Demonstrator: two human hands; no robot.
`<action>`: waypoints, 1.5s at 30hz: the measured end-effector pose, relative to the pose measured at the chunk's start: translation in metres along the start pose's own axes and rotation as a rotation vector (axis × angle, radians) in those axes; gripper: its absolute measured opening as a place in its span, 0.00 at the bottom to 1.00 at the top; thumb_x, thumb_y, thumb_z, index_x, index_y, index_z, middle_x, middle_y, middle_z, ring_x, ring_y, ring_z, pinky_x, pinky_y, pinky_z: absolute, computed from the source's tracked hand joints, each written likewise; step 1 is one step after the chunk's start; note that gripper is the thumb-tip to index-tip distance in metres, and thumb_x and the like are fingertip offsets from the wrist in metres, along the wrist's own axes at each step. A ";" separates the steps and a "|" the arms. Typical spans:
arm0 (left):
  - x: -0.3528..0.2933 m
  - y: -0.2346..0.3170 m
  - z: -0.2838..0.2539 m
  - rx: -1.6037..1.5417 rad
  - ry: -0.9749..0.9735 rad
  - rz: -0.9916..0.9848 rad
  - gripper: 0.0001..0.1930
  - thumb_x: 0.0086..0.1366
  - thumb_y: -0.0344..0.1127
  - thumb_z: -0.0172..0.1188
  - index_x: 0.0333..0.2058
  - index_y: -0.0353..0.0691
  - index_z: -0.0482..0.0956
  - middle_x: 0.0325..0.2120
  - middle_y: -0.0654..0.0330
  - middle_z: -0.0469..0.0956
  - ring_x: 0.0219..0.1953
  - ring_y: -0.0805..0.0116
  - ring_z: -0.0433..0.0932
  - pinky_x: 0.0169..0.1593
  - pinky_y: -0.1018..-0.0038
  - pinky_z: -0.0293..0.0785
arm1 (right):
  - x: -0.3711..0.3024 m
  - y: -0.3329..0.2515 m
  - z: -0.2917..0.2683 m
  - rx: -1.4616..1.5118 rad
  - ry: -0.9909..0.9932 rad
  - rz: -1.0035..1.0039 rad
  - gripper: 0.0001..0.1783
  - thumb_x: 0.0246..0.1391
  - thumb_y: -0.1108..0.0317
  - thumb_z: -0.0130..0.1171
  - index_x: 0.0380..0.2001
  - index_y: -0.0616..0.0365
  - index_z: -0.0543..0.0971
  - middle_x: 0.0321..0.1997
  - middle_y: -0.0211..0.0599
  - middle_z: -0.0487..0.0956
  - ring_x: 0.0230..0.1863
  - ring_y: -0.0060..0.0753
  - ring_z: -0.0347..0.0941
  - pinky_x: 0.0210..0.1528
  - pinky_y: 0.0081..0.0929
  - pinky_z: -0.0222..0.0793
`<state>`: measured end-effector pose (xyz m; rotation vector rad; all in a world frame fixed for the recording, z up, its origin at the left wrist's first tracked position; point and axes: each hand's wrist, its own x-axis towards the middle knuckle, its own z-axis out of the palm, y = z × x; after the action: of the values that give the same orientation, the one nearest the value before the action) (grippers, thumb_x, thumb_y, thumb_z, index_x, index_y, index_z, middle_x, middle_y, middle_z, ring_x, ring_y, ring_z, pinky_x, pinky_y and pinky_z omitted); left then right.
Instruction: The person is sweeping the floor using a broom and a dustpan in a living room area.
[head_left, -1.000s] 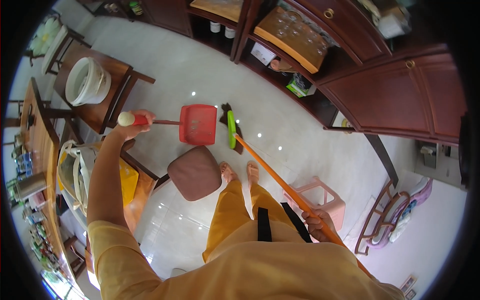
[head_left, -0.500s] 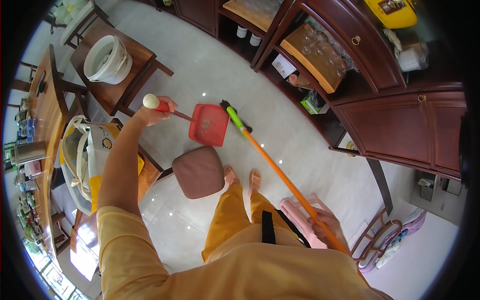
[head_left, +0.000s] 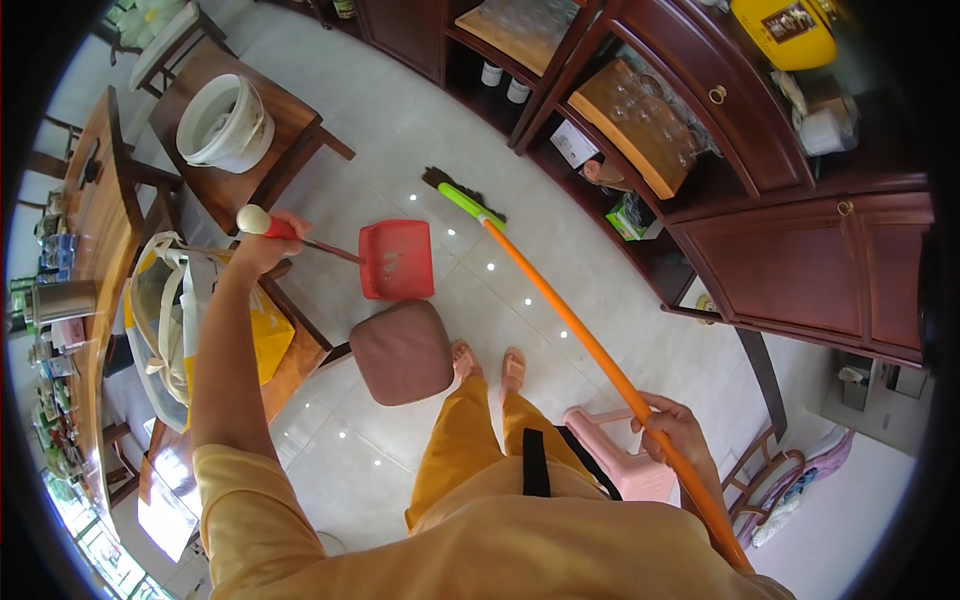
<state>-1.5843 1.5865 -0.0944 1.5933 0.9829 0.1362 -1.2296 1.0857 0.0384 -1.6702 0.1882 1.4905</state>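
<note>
A red dustpan (head_left: 396, 262) rests on the grey tiled floor, its pan facing up with small bits of debris in it. My left hand (head_left: 268, 245) is wrapped round the red grip of its long handle, below a cream knob. Over at the lower right, my right hand (head_left: 668, 428) grips the orange pole of a broom (head_left: 565, 312). The broom's green head with dark bristles touches the floor ahead of my feet, to the right of the dustpan and apart from it.
A brown square-topped stool (head_left: 401, 352) stands just below the dustpan. Wooden chairs, one carrying a white bucket (head_left: 238, 135), line the left, beside a bag (head_left: 262, 325). Dark wooden cabinets (head_left: 790, 270) run along the right. A pink plastic stool (head_left: 625, 460) is beside my right leg.
The dustpan has shifted left and slightly nearer, away from the broom head. The broom head has swung a little up and left. My right hand has risen slightly.
</note>
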 end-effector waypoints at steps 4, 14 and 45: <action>0.004 -0.021 0.004 0.069 0.035 0.012 0.11 0.41 0.17 0.59 0.24 0.39 0.71 0.34 0.61 0.76 0.41 0.70 0.73 0.46 0.75 0.68 | 0.035 0.004 0.000 -0.051 -0.052 -0.017 0.22 0.48 0.75 0.47 0.49 0.68 0.68 0.24 0.40 0.72 0.09 0.19 0.59 0.07 0.16 0.51; -0.013 -0.049 -0.007 -0.012 0.120 -0.067 0.12 0.42 0.18 0.59 0.26 0.40 0.72 0.33 0.65 0.75 0.39 0.71 0.72 0.45 0.76 0.68 | 0.034 0.032 0.017 0.520 -0.341 0.278 0.25 0.53 0.70 0.43 0.54 0.69 0.57 0.30 0.39 0.67 0.10 0.17 0.56 0.07 0.11 0.51; -0.063 0.061 0.043 -0.188 0.561 0.050 0.08 0.47 0.24 0.62 0.26 0.41 0.72 0.24 0.67 0.72 0.28 0.78 0.70 0.31 0.81 0.67 | 0.038 -0.067 0.017 0.025 -0.191 -0.063 0.26 0.49 0.77 0.41 0.54 0.72 0.62 0.28 0.47 0.72 0.10 0.20 0.62 0.08 0.13 0.54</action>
<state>-1.5683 1.5165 -0.0283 1.4311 1.3124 0.7199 -1.1901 1.1540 0.0403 -1.4906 0.0497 1.5825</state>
